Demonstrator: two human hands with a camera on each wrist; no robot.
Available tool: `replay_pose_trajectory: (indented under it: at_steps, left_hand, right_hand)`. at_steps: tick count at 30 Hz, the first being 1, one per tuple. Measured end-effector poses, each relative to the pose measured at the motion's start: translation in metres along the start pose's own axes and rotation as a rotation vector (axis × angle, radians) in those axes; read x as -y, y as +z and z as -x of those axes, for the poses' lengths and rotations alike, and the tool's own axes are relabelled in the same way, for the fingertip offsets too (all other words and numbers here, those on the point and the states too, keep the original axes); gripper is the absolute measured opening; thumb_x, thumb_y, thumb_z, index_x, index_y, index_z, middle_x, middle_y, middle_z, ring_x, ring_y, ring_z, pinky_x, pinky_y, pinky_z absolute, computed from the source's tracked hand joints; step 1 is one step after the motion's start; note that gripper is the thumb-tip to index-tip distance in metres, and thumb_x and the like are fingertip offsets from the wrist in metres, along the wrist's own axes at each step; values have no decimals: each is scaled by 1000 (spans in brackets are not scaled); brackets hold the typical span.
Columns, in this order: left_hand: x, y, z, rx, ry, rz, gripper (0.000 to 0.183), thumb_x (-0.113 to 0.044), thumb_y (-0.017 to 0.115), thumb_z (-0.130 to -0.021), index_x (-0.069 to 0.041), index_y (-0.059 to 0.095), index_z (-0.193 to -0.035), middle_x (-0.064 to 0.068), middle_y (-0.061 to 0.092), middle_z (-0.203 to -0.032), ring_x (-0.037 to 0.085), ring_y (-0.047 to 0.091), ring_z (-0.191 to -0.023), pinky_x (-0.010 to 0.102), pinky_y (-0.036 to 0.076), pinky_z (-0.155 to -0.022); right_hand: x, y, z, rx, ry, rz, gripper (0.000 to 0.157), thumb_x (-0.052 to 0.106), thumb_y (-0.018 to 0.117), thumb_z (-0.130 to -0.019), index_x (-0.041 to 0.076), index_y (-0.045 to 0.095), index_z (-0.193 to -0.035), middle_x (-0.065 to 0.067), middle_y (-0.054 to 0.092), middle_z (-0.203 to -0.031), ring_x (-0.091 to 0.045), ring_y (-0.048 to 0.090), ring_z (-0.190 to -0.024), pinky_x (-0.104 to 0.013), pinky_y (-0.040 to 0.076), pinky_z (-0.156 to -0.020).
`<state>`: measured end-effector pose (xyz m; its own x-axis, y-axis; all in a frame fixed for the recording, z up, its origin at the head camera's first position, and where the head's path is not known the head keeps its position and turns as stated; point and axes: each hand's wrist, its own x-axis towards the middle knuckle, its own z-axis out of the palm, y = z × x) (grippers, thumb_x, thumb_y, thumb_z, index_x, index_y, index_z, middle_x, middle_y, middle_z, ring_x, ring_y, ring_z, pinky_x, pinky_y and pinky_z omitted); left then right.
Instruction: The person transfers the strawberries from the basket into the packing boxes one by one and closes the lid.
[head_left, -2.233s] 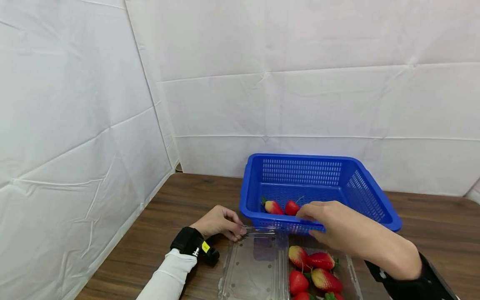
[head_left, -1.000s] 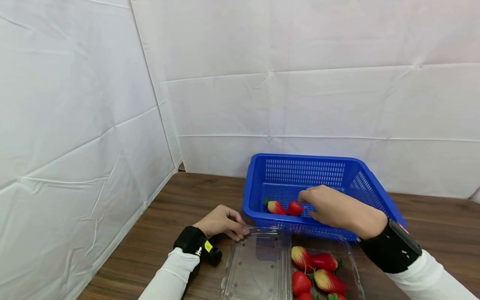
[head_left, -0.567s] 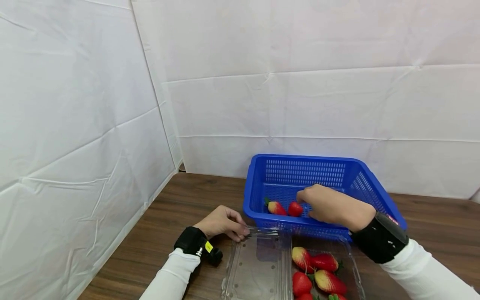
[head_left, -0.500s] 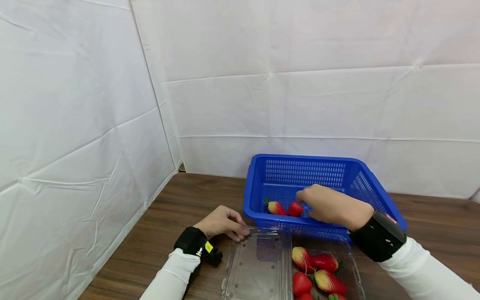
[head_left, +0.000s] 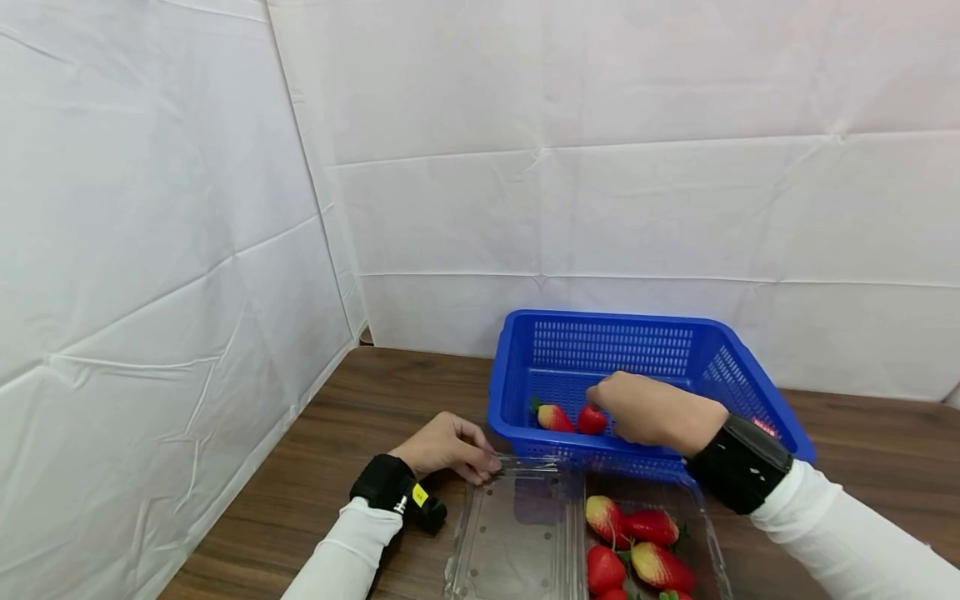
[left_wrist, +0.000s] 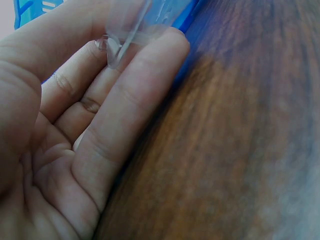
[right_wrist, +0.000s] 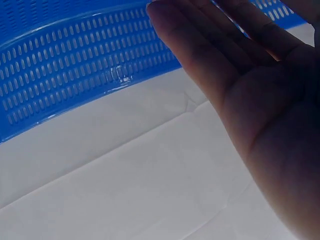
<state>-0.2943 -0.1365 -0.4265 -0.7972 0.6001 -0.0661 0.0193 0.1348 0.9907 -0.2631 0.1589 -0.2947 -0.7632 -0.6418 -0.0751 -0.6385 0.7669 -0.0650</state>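
Note:
My left hand [head_left: 450,450] pinches the far left corner of a clear plastic clamshell's lid [head_left: 517,533]; in the left wrist view the thin plastic edge [left_wrist: 120,47] sits between thumb and fingers. Inside the blue basket [head_left: 720,321], my right hand [head_left: 652,408] reaches down with its fingertips right at a red strawberry [head_left: 592,420]. In the right wrist view that hand [right_wrist: 250,80] has its fingers fairly straight and the thumb apart, with no berry visible. Another strawberry [head_left: 555,417], paler near its leaves, lies just left in the basket.
Several strawberries [head_left: 651,527] lie in the clamshell's base [head_left: 708,533], right of its opened lid and in front of the basket. All of it stands on a brown wooden table [head_left: 420,375]. White cloth [head_left: 450,308] hangs behind and to the left.
The right hand has gone from the basket's front rim to inside it, then slid slightly left toward the red strawberry. The left hand keeps its grip on the lid.

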Motion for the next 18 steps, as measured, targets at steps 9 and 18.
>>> replay_pose_trajectory:
  at_steps: [9,18]
  left_hand:
    - [0,1,2,0,-9,16,13,-5,75,-80,5,71,-87,15,73,-87,23,69,-72,31,62,-64]
    - [-1,0,0,-1,1,13,13,-5,75,-80,5,71,-87,15,73,-87,23,69,-73,31,62,-65]
  right_hand:
    - [-3,1,-8,5,-30,15,22,-4,70,-81,2,69,-102,-12,70,-94,-21,64,-81,-44,60,-78]
    - [-7,-1,-20,34,-22,41,21,-6,67,-83,4,69,-102,-11,70,-93,-15,59,-72,-39,62,-74]
